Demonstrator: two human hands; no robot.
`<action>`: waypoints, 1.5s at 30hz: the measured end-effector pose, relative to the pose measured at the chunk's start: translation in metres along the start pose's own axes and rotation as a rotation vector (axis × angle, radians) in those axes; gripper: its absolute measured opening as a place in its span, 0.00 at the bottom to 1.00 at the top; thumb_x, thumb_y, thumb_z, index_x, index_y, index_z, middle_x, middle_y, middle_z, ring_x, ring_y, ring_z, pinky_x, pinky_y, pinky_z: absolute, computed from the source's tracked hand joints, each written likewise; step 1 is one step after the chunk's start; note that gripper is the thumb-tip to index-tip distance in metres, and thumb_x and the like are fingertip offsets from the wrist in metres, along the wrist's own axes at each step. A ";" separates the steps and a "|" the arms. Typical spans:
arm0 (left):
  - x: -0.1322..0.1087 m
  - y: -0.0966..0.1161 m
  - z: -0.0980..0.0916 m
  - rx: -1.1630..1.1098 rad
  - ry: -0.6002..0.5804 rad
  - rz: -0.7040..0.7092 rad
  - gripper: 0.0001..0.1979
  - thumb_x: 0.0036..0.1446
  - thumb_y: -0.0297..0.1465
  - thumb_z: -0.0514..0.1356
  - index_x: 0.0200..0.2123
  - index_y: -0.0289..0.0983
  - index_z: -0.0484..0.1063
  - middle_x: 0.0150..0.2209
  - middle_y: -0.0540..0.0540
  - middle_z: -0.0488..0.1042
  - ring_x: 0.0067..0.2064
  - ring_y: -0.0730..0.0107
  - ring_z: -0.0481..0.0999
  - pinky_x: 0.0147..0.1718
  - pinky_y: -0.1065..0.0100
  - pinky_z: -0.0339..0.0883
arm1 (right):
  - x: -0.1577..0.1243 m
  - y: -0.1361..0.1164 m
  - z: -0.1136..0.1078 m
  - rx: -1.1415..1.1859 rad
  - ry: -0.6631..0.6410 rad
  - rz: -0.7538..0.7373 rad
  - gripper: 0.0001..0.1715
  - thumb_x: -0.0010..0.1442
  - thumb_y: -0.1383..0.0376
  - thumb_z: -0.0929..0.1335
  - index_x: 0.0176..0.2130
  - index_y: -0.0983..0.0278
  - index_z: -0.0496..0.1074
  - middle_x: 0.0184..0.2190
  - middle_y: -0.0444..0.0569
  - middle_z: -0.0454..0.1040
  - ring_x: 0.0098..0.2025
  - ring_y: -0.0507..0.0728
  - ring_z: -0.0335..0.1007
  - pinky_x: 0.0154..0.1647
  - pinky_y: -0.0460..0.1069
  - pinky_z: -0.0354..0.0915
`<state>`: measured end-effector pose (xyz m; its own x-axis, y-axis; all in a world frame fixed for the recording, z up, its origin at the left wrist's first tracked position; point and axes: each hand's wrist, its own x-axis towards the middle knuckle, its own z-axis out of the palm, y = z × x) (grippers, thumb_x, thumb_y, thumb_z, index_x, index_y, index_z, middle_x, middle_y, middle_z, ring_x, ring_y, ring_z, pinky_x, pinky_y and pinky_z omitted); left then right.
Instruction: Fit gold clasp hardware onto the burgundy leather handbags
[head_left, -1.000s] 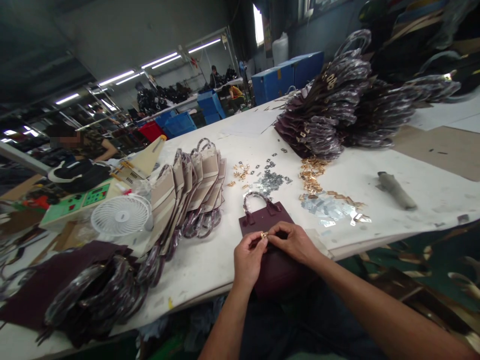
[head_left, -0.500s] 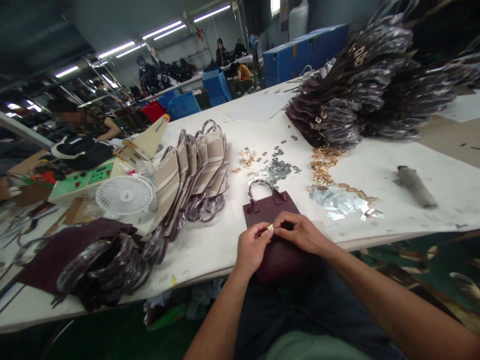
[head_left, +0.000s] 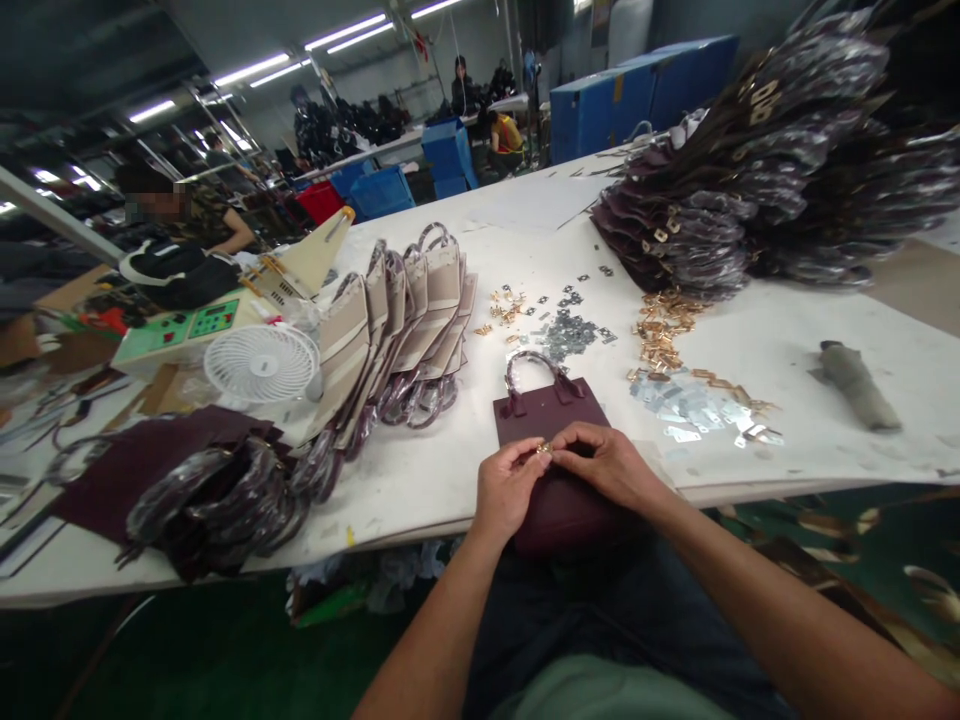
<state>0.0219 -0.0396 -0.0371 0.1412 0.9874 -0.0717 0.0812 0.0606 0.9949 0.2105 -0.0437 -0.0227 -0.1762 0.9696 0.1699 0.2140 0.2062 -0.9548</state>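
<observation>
- Head view: a small gold metal fitting [head_left: 544, 449] sits above the front face of the burgundy handbag [head_left: 564, 505], midway across it and nearer than its handle; whether it is fixed to the handbag or only held over it, I cannot tell.
- The hands meet at that fitting: the left hand [head_left: 504, 487] pinches it between thumb and forefinger from the handbag's left, and the right hand [head_left: 611, 462] brings its fingertips to it from the handbag's right. Neither hand is clearly nearer; the fitting's own long axis is too small to read.
- The handbag lies with its long axis running away from the person, its plastic-wrapped handle [head_left: 532, 358] at the far end on the counter [head_left: 427, 480] and its near end out past the edge, by the lap.
- Just beyond the handbag's handle lie grey metal plates [head_left: 570, 335] and a few loose gold fittings [head_left: 506, 308].
- Right of the handbag are shiny silver plates [head_left: 675, 400], with a heap of gold fittings [head_left: 664, 330] behind them; farther right lies a grey roll [head_left: 859, 385].
- Left of the handbag leans a row of beige-lined bag panels [head_left: 431, 320], and past it a white fan [head_left: 262, 365].
</observation>
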 end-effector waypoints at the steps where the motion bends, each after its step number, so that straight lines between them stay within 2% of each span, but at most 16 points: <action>1: 0.000 0.001 -0.001 -0.004 -0.022 -0.002 0.17 0.57 0.39 0.69 0.46 0.36 0.81 0.38 0.44 0.82 0.37 0.66 0.80 0.41 0.67 0.75 | 0.000 0.000 -0.001 0.000 -0.015 -0.009 0.06 0.64 0.60 0.72 0.35 0.59 0.78 0.35 0.42 0.79 0.40 0.56 0.75 0.46 0.50 0.66; 5: -0.001 0.005 -0.003 0.033 -0.077 0.034 0.14 0.59 0.39 0.68 0.44 0.38 0.82 0.40 0.45 0.82 0.38 0.66 0.80 0.40 0.68 0.74 | -0.002 -0.002 -0.001 0.038 -0.038 -0.027 0.08 0.66 0.59 0.71 0.35 0.59 0.76 0.35 0.43 0.77 0.40 0.56 0.73 0.46 0.50 0.66; 10: -0.002 0.002 -0.004 0.029 -0.067 0.072 0.14 0.60 0.39 0.67 0.46 0.39 0.81 0.42 0.45 0.82 0.41 0.65 0.80 0.41 0.68 0.74 | -0.003 -0.001 -0.001 0.063 -0.028 0.016 0.10 0.64 0.57 0.72 0.35 0.60 0.77 0.36 0.44 0.78 0.41 0.57 0.74 0.47 0.51 0.67; 14: -0.002 0.001 -0.003 0.016 -0.045 0.150 0.12 0.61 0.38 0.67 0.45 0.39 0.81 0.45 0.44 0.80 0.44 0.65 0.79 0.43 0.68 0.73 | -0.001 0.003 -0.004 0.171 0.031 0.115 0.14 0.62 0.53 0.74 0.43 0.59 0.78 0.38 0.45 0.80 0.41 0.58 0.75 0.47 0.52 0.69; 16: -0.003 0.002 -0.003 0.004 -0.045 0.181 0.12 0.61 0.37 0.67 0.45 0.39 0.82 0.45 0.43 0.79 0.44 0.64 0.79 0.44 0.67 0.74 | 0.000 0.004 -0.005 0.166 0.002 0.140 0.16 0.63 0.52 0.73 0.45 0.59 0.79 0.38 0.45 0.81 0.41 0.59 0.76 0.47 0.52 0.69; 20: -0.004 0.003 -0.004 0.005 -0.049 0.181 0.12 0.61 0.38 0.67 0.45 0.38 0.82 0.43 0.43 0.80 0.43 0.64 0.80 0.44 0.67 0.74 | 0.002 0.002 -0.005 0.076 -0.089 0.118 0.15 0.65 0.52 0.71 0.38 0.60 0.80 0.36 0.45 0.81 0.40 0.59 0.76 0.46 0.51 0.68; 31: -0.009 0.007 -0.002 0.157 -0.021 0.247 0.09 0.62 0.36 0.66 0.43 0.41 0.83 0.42 0.44 0.81 0.41 0.63 0.79 0.42 0.67 0.72 | -0.001 0.001 0.001 -0.067 -0.020 0.049 0.19 0.68 0.50 0.67 0.36 0.59 0.78 0.34 0.47 0.79 0.40 0.60 0.75 0.44 0.51 0.70; 33: -0.008 0.006 -0.002 0.127 -0.019 0.226 0.10 0.63 0.36 0.66 0.44 0.41 0.83 0.42 0.44 0.81 0.42 0.64 0.79 0.43 0.67 0.72 | -0.001 0.001 0.000 -0.037 -0.020 0.065 0.18 0.68 0.50 0.68 0.38 0.59 0.79 0.37 0.47 0.80 0.41 0.60 0.76 0.46 0.52 0.70; 36: -0.006 0.004 -0.003 0.011 -0.012 0.200 0.11 0.63 0.36 0.66 0.46 0.40 0.82 0.44 0.43 0.79 0.44 0.63 0.79 0.46 0.66 0.73 | 0.000 -0.001 -0.001 0.031 -0.003 0.099 0.17 0.66 0.51 0.70 0.47 0.58 0.80 0.46 0.48 0.81 0.50 0.62 0.76 0.55 0.55 0.69; 39: -0.005 0.004 -0.003 -0.078 -0.002 0.208 0.11 0.62 0.35 0.67 0.46 0.40 0.82 0.45 0.43 0.78 0.46 0.63 0.79 0.46 0.66 0.74 | 0.002 -0.004 -0.001 0.053 -0.057 0.069 0.19 0.63 0.52 0.73 0.50 0.58 0.79 0.51 0.49 0.80 0.54 0.63 0.74 0.60 0.57 0.66; 41: -0.006 0.005 -0.003 -0.084 -0.002 0.202 0.12 0.62 0.35 0.66 0.47 0.39 0.81 0.45 0.42 0.77 0.45 0.63 0.78 0.45 0.66 0.74 | 0.003 -0.004 0.000 0.051 -0.087 0.059 0.18 0.63 0.52 0.73 0.48 0.58 0.80 0.49 0.49 0.81 0.52 0.63 0.75 0.59 0.57 0.67; 43: -0.007 0.005 -0.004 -0.053 0.008 0.191 0.16 0.61 0.35 0.66 0.52 0.40 0.79 0.46 0.42 0.76 0.45 0.64 0.78 0.43 0.66 0.74 | 0.003 -0.002 0.000 0.073 -0.045 0.093 0.18 0.63 0.51 0.73 0.47 0.58 0.80 0.47 0.48 0.81 0.50 0.63 0.76 0.56 0.56 0.69; 45: -0.006 0.005 -0.007 0.039 0.075 0.206 0.21 0.60 0.35 0.67 0.56 0.42 0.76 0.50 0.42 0.74 0.48 0.62 0.76 0.46 0.65 0.74 | 0.003 0.000 0.001 0.112 0.020 0.138 0.18 0.63 0.50 0.72 0.46 0.59 0.80 0.46 0.48 0.81 0.49 0.63 0.76 0.53 0.55 0.70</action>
<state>0.0142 -0.0437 -0.0311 0.0850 0.9865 0.1400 0.0963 -0.1480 0.9843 0.2093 -0.0414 -0.0224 -0.1335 0.9903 0.0395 0.1262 0.0566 -0.9904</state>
